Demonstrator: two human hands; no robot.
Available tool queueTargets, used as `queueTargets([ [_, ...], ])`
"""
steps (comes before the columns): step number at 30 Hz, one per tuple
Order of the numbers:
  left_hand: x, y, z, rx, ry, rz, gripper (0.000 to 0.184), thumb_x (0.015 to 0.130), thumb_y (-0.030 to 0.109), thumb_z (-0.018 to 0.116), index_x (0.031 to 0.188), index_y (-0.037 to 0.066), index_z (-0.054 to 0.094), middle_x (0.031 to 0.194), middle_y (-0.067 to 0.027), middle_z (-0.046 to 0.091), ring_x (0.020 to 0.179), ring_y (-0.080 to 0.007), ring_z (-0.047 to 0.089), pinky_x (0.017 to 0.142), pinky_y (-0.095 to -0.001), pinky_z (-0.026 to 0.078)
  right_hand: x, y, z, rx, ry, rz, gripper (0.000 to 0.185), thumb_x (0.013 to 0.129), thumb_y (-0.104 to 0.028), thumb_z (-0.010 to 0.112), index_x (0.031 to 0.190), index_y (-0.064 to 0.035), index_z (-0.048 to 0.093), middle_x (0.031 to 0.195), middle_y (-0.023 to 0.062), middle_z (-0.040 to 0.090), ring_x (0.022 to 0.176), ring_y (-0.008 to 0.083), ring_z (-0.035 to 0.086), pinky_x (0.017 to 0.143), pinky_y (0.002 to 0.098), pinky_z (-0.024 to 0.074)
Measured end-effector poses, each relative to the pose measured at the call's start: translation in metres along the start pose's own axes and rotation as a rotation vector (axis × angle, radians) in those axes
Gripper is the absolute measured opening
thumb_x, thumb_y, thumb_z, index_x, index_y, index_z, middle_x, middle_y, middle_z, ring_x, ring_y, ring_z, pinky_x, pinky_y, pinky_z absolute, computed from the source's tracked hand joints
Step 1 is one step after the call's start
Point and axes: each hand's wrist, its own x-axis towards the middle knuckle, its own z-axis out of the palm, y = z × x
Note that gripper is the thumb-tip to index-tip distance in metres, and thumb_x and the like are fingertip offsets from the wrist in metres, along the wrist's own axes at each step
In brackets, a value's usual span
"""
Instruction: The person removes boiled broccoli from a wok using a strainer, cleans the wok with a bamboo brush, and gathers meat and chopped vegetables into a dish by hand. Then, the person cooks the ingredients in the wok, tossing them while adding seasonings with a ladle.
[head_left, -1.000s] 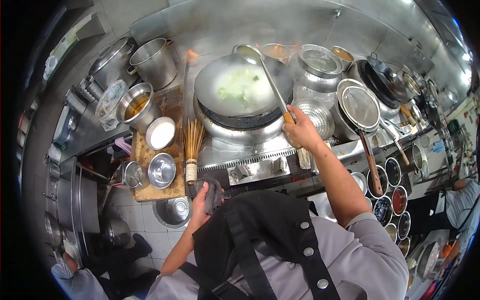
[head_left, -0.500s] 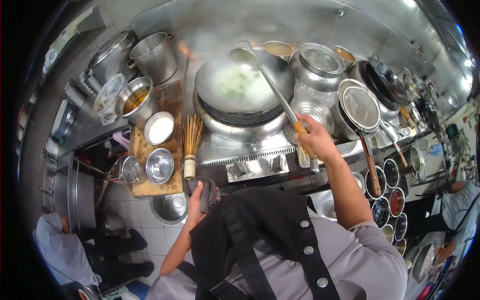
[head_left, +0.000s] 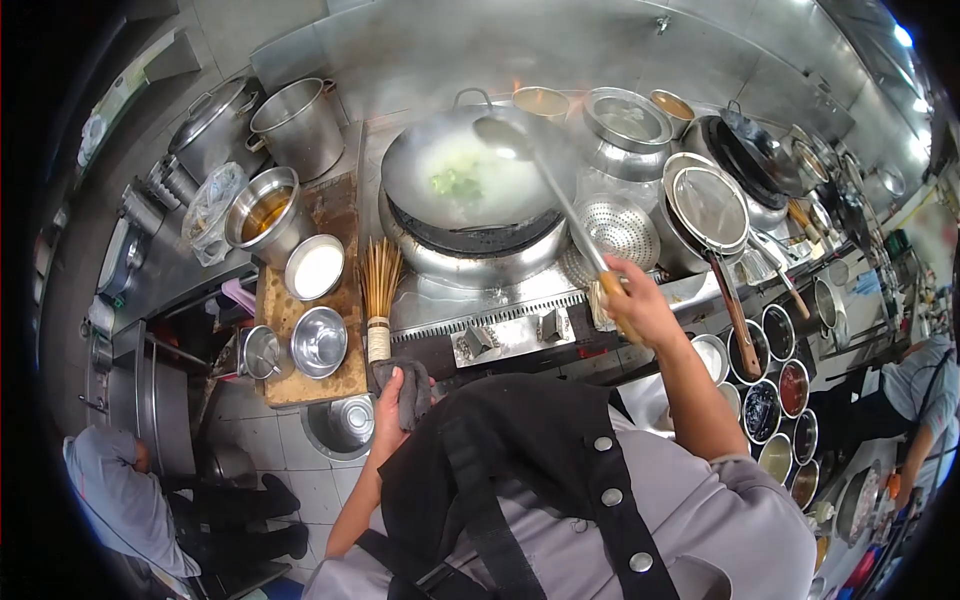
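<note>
My right hand (head_left: 640, 305) is closed around the wooden handle of a long ladle (head_left: 566, 205). The ladle's bowl hangs over the right side of a large wok (head_left: 410, 175) on the burner. Steam rises from the wok and blurs its contents, where pieces of green vegetable (head_left: 457, 184) show in pale liquid. My left hand (head_left: 392, 405) grips a folded dark grey cloth (head_left: 412, 393), low by the stove's front edge. A bamboo brush (head_left: 380, 285) stands just beyond that cloth.
Left of the stove, a wooden board (head_left: 349, 380) carries a steel bowl (head_left: 319, 342) and a bowl of white contents (head_left: 315, 267). A perforated strainer (head_left: 612, 228) and a mesh strainer (head_left: 709, 208) lie to the right. Co-workers (head_left: 125, 500) are at both sides.
The ladle's bowl has shifted slightly right and lower over the wok, and my right hand has come down a little. Steam has thinned. My left hand keeps the cloth.
</note>
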Motion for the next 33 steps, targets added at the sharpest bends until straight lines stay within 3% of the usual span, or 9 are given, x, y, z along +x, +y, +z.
queueTargets([
  [8,-0.012,-0.001,-0.023,-0.066,-0.094,0.01,0.046,0.101,0.049,0.055,0.116,0.005,0.062,0.101,-0.0131,0.07,0.076,-0.0213,0.068,0.066,-0.0347,0.059,-0.11,0.087,-0.021,-0.139,0.356,0.019,0.074,0.085,0.002,0.063,0.153,-0.0069,0.035,0.11,0.0119,0.067,0.085,0.0133,0.061,0.076,0.0278,0.0501],
  [10,-0.018,0.0,-0.016,-0.105,-0.108,0.016,0.047,0.101,0.048,0.056,0.12,0.005,0.06,0.106,-0.0146,0.07,0.076,-0.0213,0.068,0.066,-0.0346,0.059,-0.123,0.149,-0.022,-0.303,0.413,-0.052,0.075,0.085,-0.004,0.066,0.153,-0.0092,0.035,0.113,0.0175,0.069,0.089,0.0211,0.067,0.079,0.0331,0.0529],
  [12,-0.021,-0.002,-0.014,-0.123,-0.155,-0.041,0.047,0.101,0.047,0.056,0.122,0.005,0.06,0.111,-0.0156,0.07,0.077,-0.0215,0.068,0.067,-0.0339,0.059,-0.141,0.153,-0.002,-0.632,0.425,0.172,0.078,0.082,-0.015,0.067,0.153,-0.0186,0.037,0.114,0.0295,0.066,0.105,0.0471,0.064,0.09,0.0489,0.0518],
  [15,-0.027,-0.005,-0.007,-0.092,-0.194,-0.102,0.047,0.101,0.046,0.057,0.123,0.005,0.06,0.113,-0.0156,0.069,0.078,-0.0215,0.068,0.07,-0.0333,0.059,-0.153,0.195,0.009,-0.79,0.436,0.201,0.08,0.083,-0.013,0.065,0.156,-0.0207,0.034,0.118,0.0293,0.065,0.109,0.0499,0.061,0.095,0.0525,0.0479],
  [19,-0.01,-0.025,-0.021,0.143,-0.198,-0.183,0.047,0.101,0.045,0.058,0.12,0.002,0.061,0.107,-0.0161,0.07,0.078,-0.022,0.068,0.072,-0.0331,0.058,-0.174,0.265,-0.017,-0.305,0.538,0.209,0.065,0.097,-0.033,0.066,0.153,-0.0172,0.039,0.084,0.0059,0.061,0.071,0.0146,0.061,0.061,0.0327,0.0522],
  [22,-0.004,-0.039,-0.01,0.308,-0.231,-0.215,0.049,0.101,0.046,0.057,0.117,0.0,0.062,0.101,-0.0167,0.071,0.077,-0.0227,0.068,0.071,-0.0331,0.057,-0.217,0.267,-0.021,0.206,0.703,0.451,0.053,0.098,-0.036,0.063,0.144,-0.0131,0.049,0.085,0.0054,0.062,0.067,0.0149,0.061,0.055,0.034,0.0511],
  [25,-0.014,-0.05,0.009,0.356,-0.259,-0.201,0.053,0.102,0.049,0.055,0.115,-0.001,0.062,0.096,-0.0163,0.07,0.075,-0.0233,0.068,0.07,-0.0334,0.056,-0.285,0.354,-0.029,-0.289,0.494,0.693,0.053,0.095,-0.044,0.064,0.13,-0.0048,0.059,0.095,0.0146,0.069,0.079,0.0205,0.068,0.066,0.0379,0.0559],
  [27,-0.026,-0.05,0.021,0.353,-0.249,-0.18,0.054,0.102,0.051,0.053,0.114,-0.001,0.063,0.093,-0.0159,0.069,0.074,-0.0238,0.068,0.069,-0.0339,0.056,-0.344,0.424,-0.019,-0.858,0.155,0.681,0.059,0.089,-0.043,0.069,0.131,-0.0036,0.06,0.121,0.0239,0.068,0.113,0.0405,0.065,0.098,0.0468,0.0502],
  [33,-0.076,-0.06,0.042,0.28,-0.299,-0.045,0.071,0.101,0.068,0.035,0.103,0.002,0.061,0.081,-0.0113,0.063,0.063,-0.024,0.061,0.057,-0.0335,0.048,-0.422,0.505,-0.017,-0.692,-0.146,0.794,0.059,0.087,-0.044,0.07,0.128,-0.0027,0.062,0.125,0.0245,0.066,0.114,0.0421,0.064,0.098,0.0472,0.0504],
])
